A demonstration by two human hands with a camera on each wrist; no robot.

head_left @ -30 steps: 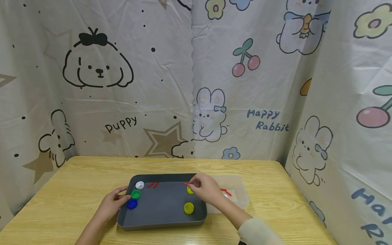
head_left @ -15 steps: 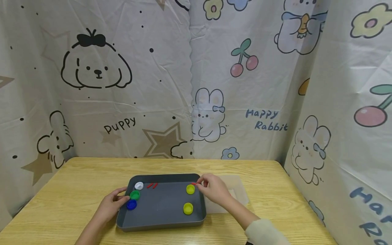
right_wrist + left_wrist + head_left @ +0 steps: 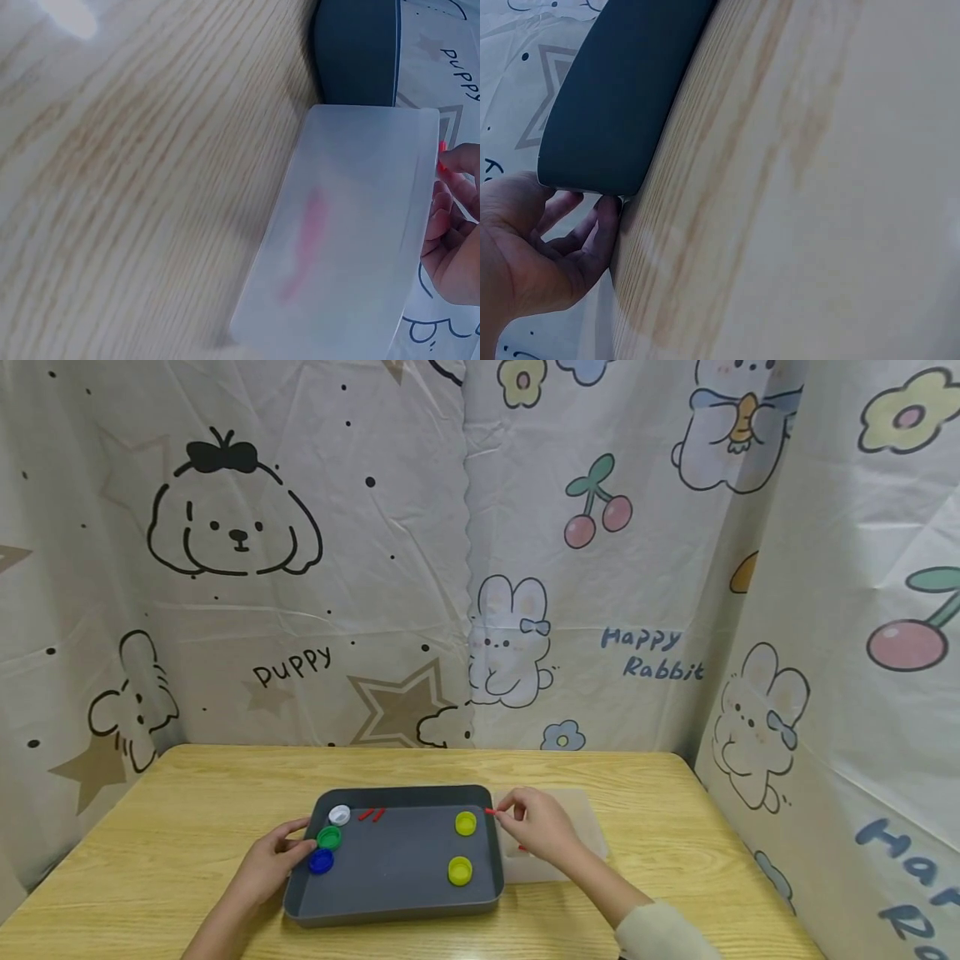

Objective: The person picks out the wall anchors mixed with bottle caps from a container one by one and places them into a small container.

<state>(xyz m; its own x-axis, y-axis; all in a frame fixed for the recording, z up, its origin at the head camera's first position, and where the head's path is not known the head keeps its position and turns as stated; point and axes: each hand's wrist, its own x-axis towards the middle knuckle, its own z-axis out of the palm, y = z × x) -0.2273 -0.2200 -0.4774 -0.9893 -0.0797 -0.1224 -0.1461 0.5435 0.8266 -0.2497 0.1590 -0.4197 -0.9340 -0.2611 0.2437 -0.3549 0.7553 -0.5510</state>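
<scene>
My right hand [image 3: 536, 821] pinches a small red stick [image 3: 491, 811] between thumb and fingers, over the gap between the dark grey tray [image 3: 397, 907] and a translucent plastic box [image 3: 588, 827]. With my left hand [image 3: 268, 864] I grip the tray's left wall; the left wrist view shows the fingers against the tray's outside [image 3: 615, 112]. Inside the tray, a white cap [image 3: 340, 815], a green cap [image 3: 329, 837] and a blue cap [image 3: 321, 861] line the left side. Two red sticks [image 3: 372, 815] lie near the back. Two yellow caps [image 3: 466, 823] sit at the right.
The box stands on the wooden table [image 3: 660, 877] right of the tray; red shapes [image 3: 307, 240] show blurred through its wall. A printed curtain [image 3: 375, 568] hangs behind the table and along its sides.
My right hand has moved right with the red stick, from above the far yellow cap to beside the box, uncovering that cap. My left hand stays on the tray.
</scene>
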